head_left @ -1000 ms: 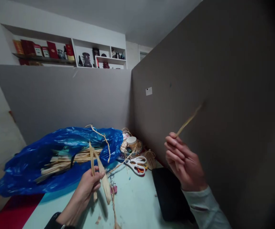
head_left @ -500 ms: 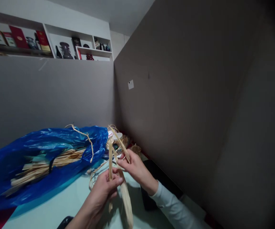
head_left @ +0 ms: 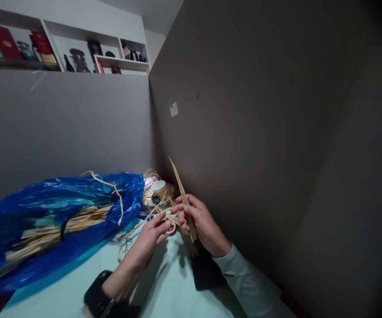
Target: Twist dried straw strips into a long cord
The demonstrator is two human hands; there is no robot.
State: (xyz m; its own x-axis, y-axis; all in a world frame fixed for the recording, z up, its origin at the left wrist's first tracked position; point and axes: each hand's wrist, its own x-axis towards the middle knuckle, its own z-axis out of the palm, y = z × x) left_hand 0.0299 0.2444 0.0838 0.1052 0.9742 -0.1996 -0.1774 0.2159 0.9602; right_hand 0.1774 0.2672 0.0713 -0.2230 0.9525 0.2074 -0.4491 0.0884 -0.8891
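Note:
My right hand (head_left: 202, 223) is closed around pale dried leaf strips (head_left: 181, 183). One strip points up in a long taper above the fingers, and other ends hang below the hand. To its left, my left hand (head_left: 148, 240) has its fingers stretched out, with the fingertips close to a short strip end between the two hands. Whether they touch that end I cannot tell. Behind the fingers lies a white-and-red ring (head_left: 171, 229), partly hidden. A bundle of dried strips (head_left: 88, 220) with a dark band rests on a blue plastic bag (head_left: 52, 194) at the left.
A pale green tabletop (head_left: 164, 287) lies under my hands, with a flat black object (head_left: 207, 269) at the right. Toward the corner are a white-topped round container (head_left: 158, 186) and woven pieces. A twisted cord (head_left: 120, 201) drapes over the bag. Grey walls close in behind and at the right.
My left hand has let go of the strip it held and moved a little up and left. My right hand has shifted right with the strips. The view has turned slightly right.

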